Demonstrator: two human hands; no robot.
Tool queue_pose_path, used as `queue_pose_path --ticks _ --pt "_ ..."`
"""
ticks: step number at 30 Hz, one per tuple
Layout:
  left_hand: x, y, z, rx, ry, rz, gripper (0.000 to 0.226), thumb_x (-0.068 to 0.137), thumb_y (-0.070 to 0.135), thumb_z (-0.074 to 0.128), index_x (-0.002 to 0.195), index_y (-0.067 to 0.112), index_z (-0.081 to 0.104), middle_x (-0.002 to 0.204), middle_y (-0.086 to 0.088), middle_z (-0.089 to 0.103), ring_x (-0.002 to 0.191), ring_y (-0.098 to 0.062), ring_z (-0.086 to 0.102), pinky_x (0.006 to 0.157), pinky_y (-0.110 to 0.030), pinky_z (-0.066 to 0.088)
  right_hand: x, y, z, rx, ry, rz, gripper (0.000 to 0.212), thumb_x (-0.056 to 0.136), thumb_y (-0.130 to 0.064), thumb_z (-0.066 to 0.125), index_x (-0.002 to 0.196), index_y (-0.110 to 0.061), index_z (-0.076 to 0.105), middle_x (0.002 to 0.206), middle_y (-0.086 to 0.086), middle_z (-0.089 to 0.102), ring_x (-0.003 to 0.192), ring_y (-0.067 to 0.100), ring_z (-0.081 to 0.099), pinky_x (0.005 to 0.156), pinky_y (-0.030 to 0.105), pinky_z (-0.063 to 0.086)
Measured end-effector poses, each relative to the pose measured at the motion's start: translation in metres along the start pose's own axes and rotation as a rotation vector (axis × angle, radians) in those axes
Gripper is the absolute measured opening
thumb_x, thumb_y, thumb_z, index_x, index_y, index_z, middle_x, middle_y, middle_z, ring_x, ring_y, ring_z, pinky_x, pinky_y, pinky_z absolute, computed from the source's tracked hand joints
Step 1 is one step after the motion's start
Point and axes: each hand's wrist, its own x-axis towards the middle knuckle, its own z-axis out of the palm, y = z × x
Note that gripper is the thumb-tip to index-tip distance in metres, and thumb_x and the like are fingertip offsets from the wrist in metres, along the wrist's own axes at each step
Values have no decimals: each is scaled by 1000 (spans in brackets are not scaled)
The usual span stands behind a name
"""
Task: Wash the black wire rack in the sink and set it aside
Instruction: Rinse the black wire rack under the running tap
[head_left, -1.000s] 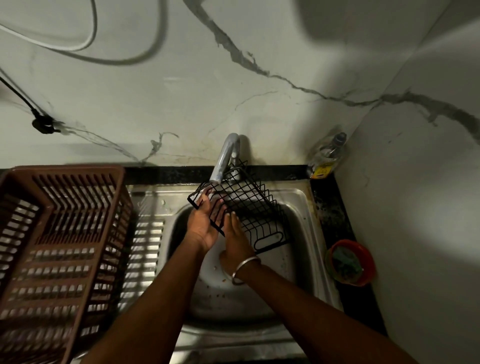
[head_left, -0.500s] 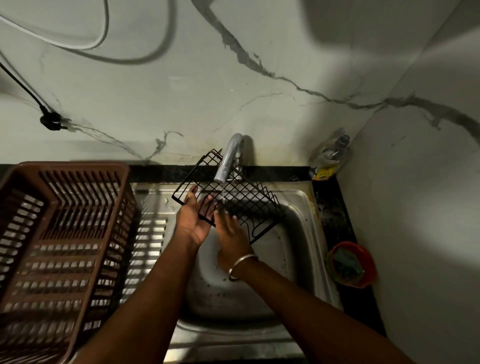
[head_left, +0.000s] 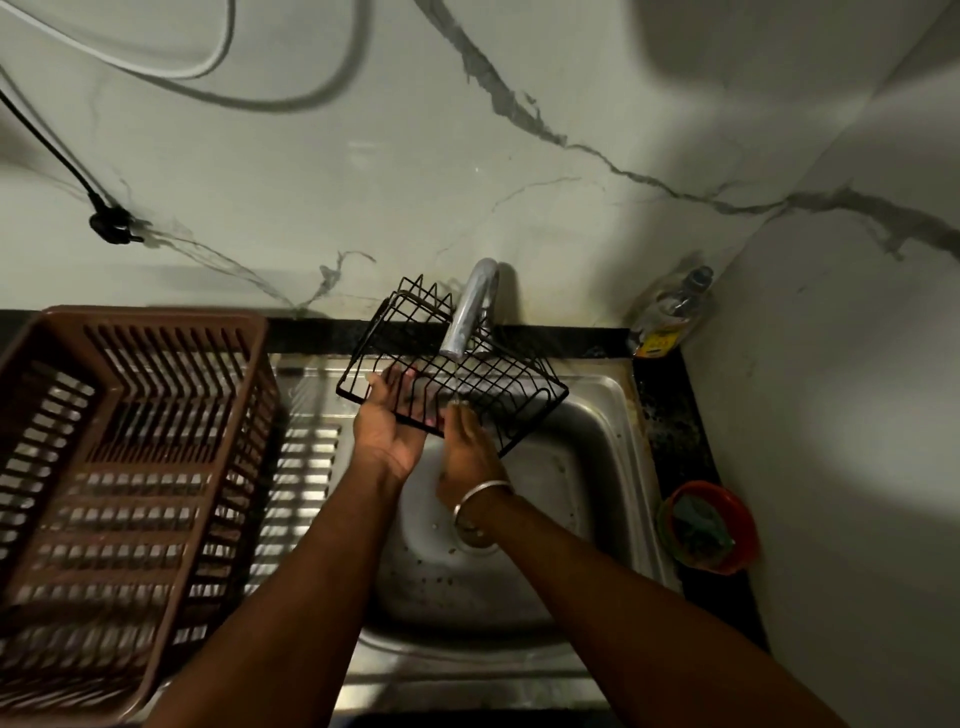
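Fingers (head_left: 460, 422) straight on both: left hand (head_left: 390, 428) palm-up beneath black wire rack (head_left: 496, 375), right hand (head_left: 470, 454) touching its edge

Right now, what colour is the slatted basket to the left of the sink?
Reddish brown. The slatted basket shows best in the head view, the only one.
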Motion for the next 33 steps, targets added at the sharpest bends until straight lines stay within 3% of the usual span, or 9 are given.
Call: queue_pose_path --ticks 3,9,13,17,23,26,29,31,33 --pt "3 -1 -1 -68 -19 -8 36 105 50 53 107 18 71 111 0 71 100 -21 69 103 -46 52 9 -7 -5 9 15 -9 97 82 -17 67 162 -8 12 170 16 10 158 33 4 127 50 13" --pt "4 1 -4 -146 -76 -47 39 104 54 53 115 21 70 135 1 66 122 -30 62 123 -53 36 14 4 -1 -71 29 -21 102 82 -15 65 163 -7 3 172 14 3 158 37 -3 128 49 5" --pt "2 5 -6 -124 -110 -24 39 105 56 50 115 24 69 139 3 64 118 -33 62 121 -55 37 7 12 -3 -57 11 -119 94 88 -2 58 163 -6 3 172 15 1 159 29 0 125 28 -2" --pt "4 4 -7 -126 -86 -16 38 105 54 52 114 23 70 131 3 69 134 -33 56 124 -52 35 6 7 1 -8 55 -97 93 87 -11 61 162 -3 8 170 19 7 158 31 2 129 37 5" --pt "-1 15 -6 -105 -51 38 33 105 50 52 109 22 70 116 5 73 127 -25 58 122 -45 39 7 12 2 -30 23 -89 89 89 -9 56 163 -3 6 170 20 5 158 33 3 129 40 8" --pt "-5 21 0 -10 -32 81 33 108 50 48 106 24 69 109 7 73 106 -20 64 103 -37 49 7 10 -3 -109 8 -77 80 96 0 45 164 -9 4 171 18 3 158 33 10 124 40 20" --pt "-8 22 0 99 -86 109 32 109 47 48 108 21 67 101 5 76 97 -18 65 85 -34 57 11 2 -12 -278 34 -6 65 102 -2 37 163 -10 16 165 20 26 144 40 40 112 46 39" --pt "-12 19 -7 201 -142 151 35 104 45 64 128 20 66 121 0 75 113 -22 68 94 -39 59 10 -6 -14 -309 31 -30 62 102 -4 37 162 -11 20 158 21 38 131 44 52 105 48 45" --pt "-15 6 -19 337 -217 208 68 93 34 80 152 43 48 152 -3 58 137 -24 59 110 -47 50 6 -16 -12 -254 45 -35 58 101 -5 40 158 -12 31 145 24 52 123 45 58 99 49 48"
